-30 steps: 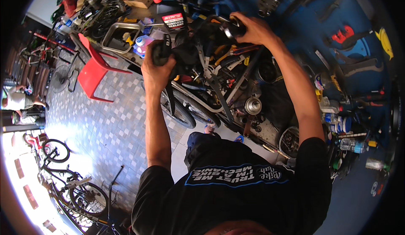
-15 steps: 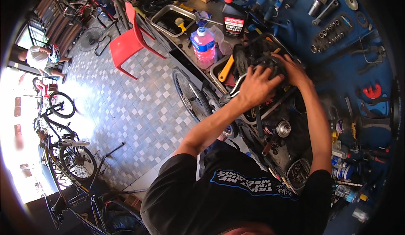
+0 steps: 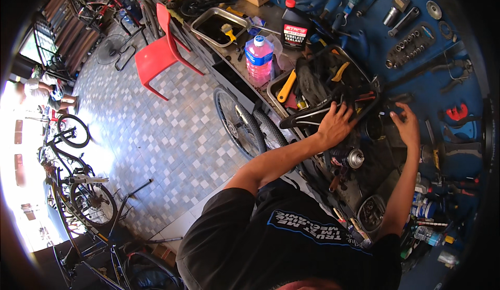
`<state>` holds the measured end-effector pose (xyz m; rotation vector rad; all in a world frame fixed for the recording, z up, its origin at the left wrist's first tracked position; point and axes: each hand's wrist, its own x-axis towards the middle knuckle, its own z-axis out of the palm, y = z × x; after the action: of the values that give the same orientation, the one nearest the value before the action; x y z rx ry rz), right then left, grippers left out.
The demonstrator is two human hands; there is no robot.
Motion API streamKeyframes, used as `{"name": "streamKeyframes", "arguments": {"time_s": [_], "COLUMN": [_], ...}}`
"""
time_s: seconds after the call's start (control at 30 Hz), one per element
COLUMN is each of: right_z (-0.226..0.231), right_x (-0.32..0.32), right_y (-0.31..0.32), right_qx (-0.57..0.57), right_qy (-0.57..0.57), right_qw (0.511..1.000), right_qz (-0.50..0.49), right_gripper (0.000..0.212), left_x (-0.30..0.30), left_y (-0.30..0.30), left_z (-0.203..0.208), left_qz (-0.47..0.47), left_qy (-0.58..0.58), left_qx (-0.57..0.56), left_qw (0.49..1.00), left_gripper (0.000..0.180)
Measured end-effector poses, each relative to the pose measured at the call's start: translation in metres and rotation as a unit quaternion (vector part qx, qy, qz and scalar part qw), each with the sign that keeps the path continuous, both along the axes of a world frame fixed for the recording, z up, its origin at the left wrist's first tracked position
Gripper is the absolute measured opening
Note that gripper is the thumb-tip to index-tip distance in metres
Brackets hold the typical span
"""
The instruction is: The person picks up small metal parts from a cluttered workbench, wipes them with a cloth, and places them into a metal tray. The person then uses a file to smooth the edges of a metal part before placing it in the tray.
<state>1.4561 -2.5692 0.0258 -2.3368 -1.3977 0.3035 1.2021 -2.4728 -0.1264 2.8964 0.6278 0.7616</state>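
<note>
My left hand (image 3: 336, 127) is on a black bicycle saddle (image 3: 307, 117), its fingers bent over the edge and pale rails showing on the upper side. The saddle lies over the near side of a metal tray (image 3: 273, 88) on the workbench. My right hand (image 3: 407, 126) is lifted to the right of the saddle. Its thumb and fingers are curved but apart, and I see nothing held between them. Inside the tray are a yellow-handled tool (image 3: 287, 86) and a dark cloth (image 3: 312, 76). A spray can (image 3: 355, 158) lies just below my left hand.
Beyond the tray stand a bottle of pink liquid (image 3: 259, 63) and a black bottle with a red cap (image 3: 295, 27). Another tray (image 3: 195, 25) holds a yellow brush (image 3: 228, 31). Tools hang on the blue wall (image 3: 385, 35). A bicycle wheel (image 3: 229, 118) leans by the bench; a red chair (image 3: 156, 58) stands left.
The saddle has turned and come lower, so its rails now show. My right hand has left it and moved right and down. My left hand stays on it, slightly lower.
</note>
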Motion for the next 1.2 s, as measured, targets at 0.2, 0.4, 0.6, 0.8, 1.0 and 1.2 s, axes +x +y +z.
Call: {"name": "streamKeyframes", "arguments": {"time_s": [0.2,0.4,0.6,0.8,1.0,1.2], "right_z": [0.006,0.015,0.009,0.011,0.020,0.024], "right_x": [0.001,-0.022,-0.019,-0.017,-0.053,-0.110], "right_y": [-0.034,-0.029,-0.055,-0.058,-0.053,-0.048], "right_qx": [0.046,0.043,0.086,0.102,0.094,0.050], "right_qy": [-0.045,-0.037,0.012,0.016,0.033,0.058], "right_qw": [0.998,0.998,0.996,0.994,0.995,0.986], "right_qz": [-0.009,0.006,-0.008,0.019,0.026,0.147], "right_gripper": [0.041,0.040,0.039,0.038,0.037,0.039], "left_x": [0.014,-0.003,-0.128,-0.208,-0.194,-0.184], "left_y": [0.011,0.022,0.076,0.154,0.182,0.186], "left_z": [0.020,0.048,0.052,-0.046,-0.066,-0.072], "left_qz": [0.008,0.041,0.145,0.330,0.273,0.288], "left_qy": [0.008,-0.058,-0.224,-0.017,0.090,0.125], "left_qx": [-0.096,-0.136,-0.402,-0.273,-0.243,-0.209], "left_qw": [0.995,0.988,0.876,0.903,0.926,0.926], "left_gripper": [0.044,0.051,0.027,0.027,0.034,0.024]}}
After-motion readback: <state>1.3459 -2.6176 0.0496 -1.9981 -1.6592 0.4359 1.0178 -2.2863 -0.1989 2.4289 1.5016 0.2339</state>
